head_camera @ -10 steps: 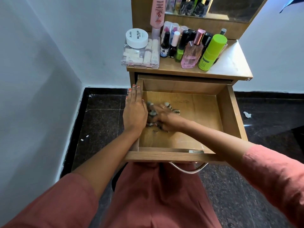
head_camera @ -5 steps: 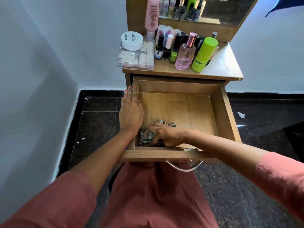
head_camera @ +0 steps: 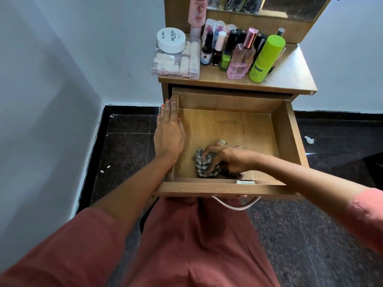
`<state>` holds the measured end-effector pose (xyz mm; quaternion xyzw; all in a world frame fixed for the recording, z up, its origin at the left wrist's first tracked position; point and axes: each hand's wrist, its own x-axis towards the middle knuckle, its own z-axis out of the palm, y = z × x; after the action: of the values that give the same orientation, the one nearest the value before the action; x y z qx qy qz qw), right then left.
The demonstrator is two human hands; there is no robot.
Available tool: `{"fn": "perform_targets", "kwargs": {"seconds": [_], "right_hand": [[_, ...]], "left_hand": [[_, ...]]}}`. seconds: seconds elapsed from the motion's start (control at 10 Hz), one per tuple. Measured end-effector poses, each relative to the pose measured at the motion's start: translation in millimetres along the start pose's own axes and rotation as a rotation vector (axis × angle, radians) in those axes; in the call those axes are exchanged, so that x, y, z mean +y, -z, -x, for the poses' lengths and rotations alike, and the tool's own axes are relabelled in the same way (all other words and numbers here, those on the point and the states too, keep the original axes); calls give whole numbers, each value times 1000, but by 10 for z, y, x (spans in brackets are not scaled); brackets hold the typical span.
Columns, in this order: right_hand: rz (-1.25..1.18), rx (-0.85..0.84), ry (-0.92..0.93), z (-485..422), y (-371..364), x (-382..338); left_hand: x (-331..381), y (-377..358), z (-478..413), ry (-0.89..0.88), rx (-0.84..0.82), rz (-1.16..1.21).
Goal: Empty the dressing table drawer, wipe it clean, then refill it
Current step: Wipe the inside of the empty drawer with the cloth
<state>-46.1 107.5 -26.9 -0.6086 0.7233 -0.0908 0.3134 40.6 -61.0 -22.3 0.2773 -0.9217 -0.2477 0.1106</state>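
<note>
Head view: I am logging the wiping step. The drawer (head_camera: 290, 141) is standing open, holding only the checked cloth (head_camera: 201, 169), bunched near its front edge, left of centre. The right hand (head_camera: 230, 160) is gripping that cloth; the left hand (head_camera: 169, 133) is lying flat, fingers straight, on the left wall. Next, I judge: sweeping toward the back corners, with the bottles (head_camera: 240, 61) waiting on the tabletop (head_camera: 290, 78).
</note>
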Motion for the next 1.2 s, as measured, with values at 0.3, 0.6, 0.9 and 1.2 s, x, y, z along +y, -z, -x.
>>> {"fn": "perform_targets", "kwargs": {"seconds": [0.3,0.6,0.9,1.2], "right_hand": [[79,371,-395,-1,265,469],[203,87,-245,157,80,-229],[303,91,-414,378,270,139],[315,338,-586,282,293,357]], "left_hand": [[8,8,3,6,-9,-5],[-2,-1,-2,-9,-2,-5],[-12,-4,-2,-14,10,-3],[-15,-10,-9,-13,9,-6]]}}
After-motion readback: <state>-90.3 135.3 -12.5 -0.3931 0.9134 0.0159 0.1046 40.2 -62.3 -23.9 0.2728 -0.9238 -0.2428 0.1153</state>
